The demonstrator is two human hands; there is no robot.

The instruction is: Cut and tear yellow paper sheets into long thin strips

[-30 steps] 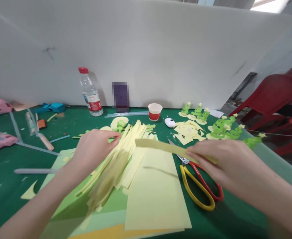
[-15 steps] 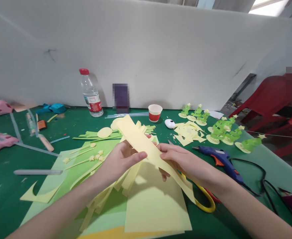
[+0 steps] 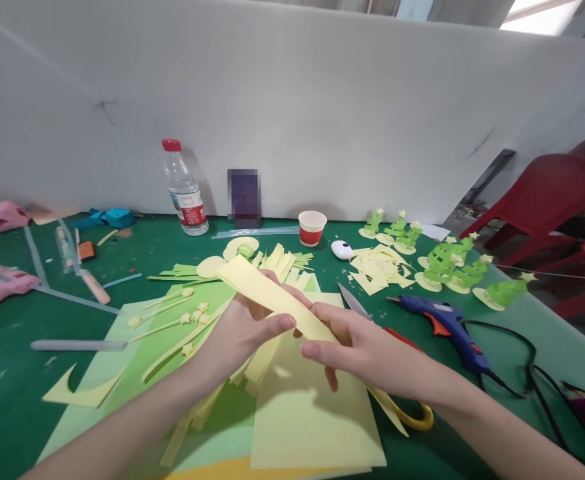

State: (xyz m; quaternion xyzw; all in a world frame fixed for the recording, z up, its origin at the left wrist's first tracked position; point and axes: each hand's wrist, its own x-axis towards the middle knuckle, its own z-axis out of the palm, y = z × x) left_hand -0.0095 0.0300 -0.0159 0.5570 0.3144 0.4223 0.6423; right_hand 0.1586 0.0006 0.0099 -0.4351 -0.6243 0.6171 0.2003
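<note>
Left of centre, the left hand [image 3: 232,340] clamps the pale-yellow paper strip [image 3: 272,293], placed mid-frame, between thumb and fingers, judged to steady it. Right of centre, the right hand [image 3: 382,347] appears to pinch its lower stretch for control, some fingertips being hidden, above partly covered scissors [image 3: 355,302].

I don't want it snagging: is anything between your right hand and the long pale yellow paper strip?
Nothing visible is: the right hand and left hand both hold the pale yellow strip. The metal scissors with red and yellow handles lie lower, partly behind the right hand.
</note>
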